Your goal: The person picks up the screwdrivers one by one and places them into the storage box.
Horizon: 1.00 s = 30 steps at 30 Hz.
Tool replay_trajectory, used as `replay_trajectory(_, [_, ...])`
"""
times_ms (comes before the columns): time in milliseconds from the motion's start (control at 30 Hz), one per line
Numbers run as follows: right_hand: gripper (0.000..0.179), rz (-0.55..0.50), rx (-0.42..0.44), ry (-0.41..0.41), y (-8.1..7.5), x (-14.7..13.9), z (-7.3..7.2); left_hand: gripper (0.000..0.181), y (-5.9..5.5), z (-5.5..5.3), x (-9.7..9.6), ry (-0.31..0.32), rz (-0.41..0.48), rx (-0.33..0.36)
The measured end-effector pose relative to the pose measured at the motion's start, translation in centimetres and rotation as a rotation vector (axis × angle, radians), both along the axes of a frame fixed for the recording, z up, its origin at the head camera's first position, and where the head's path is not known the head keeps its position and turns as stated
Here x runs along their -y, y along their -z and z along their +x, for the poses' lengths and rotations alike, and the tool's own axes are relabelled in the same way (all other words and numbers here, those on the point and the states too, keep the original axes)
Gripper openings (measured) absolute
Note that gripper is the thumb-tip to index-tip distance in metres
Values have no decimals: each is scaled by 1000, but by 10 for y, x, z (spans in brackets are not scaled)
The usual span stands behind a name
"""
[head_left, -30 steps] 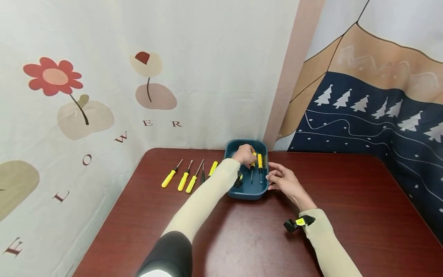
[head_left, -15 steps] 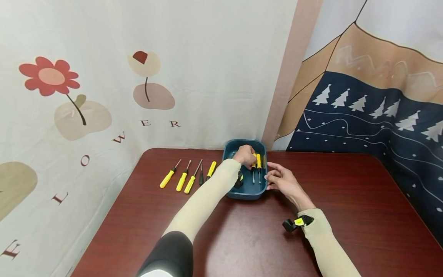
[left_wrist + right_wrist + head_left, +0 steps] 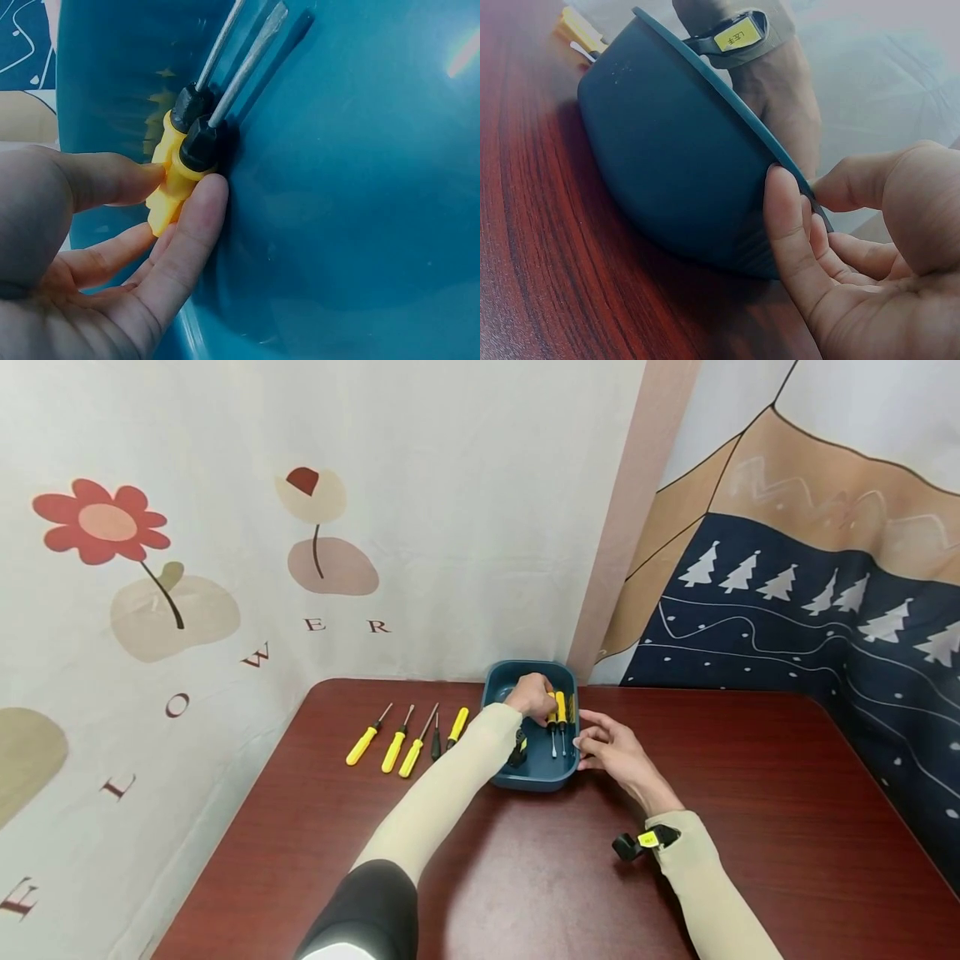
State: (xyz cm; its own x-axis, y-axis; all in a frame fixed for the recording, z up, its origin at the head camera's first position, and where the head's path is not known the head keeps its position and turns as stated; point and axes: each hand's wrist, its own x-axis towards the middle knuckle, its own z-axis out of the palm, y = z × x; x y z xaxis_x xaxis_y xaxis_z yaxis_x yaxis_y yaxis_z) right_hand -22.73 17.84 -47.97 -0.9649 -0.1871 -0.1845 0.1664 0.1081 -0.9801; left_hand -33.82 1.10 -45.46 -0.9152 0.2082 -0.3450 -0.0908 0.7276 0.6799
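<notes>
A blue plastic bin [image 3: 531, 783] stands at the back edge of the table, with two yellow-handled screwdrivers lying side by side along its right wall. Reaching inside, my left hand [image 3: 531, 697] pinches the handle of the nearer screwdriver [image 3: 201, 142] between thumb and fingers. The other screwdriver [image 3: 191, 101] lies right against it, both shafts pointing toward the bin's front. At the right side, my right hand [image 3: 617, 758] grips the bin's rim; its thumb is at the rim and a finger [image 3: 786, 210] presses the outer wall.
Left of the bin, several more screwdrivers lie in a row on the dark red table [image 3: 570, 877]: yellow-handled ones [image 3: 396, 750] and a small black one [image 3: 437, 745]. My left forearm crosses in front of the row's right end. A printed curtain [image 3: 450, 527] hangs behind the table.
The screwdriver in my left hand has shifted slightly right, closing the gap to the one beside it. My right hand stays at the bin's rim.
</notes>
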Motion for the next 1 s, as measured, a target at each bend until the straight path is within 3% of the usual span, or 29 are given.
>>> replay_trajectory(467, [60, 8, -3, 6, 0, 0, -1, 51, -2, 3, 5, 22, -20, -18])
replay_trajectory(1000, [62, 4, -19, 0, 2, 0, 0, 62, -16, 19, 15, 108, -147, -182])
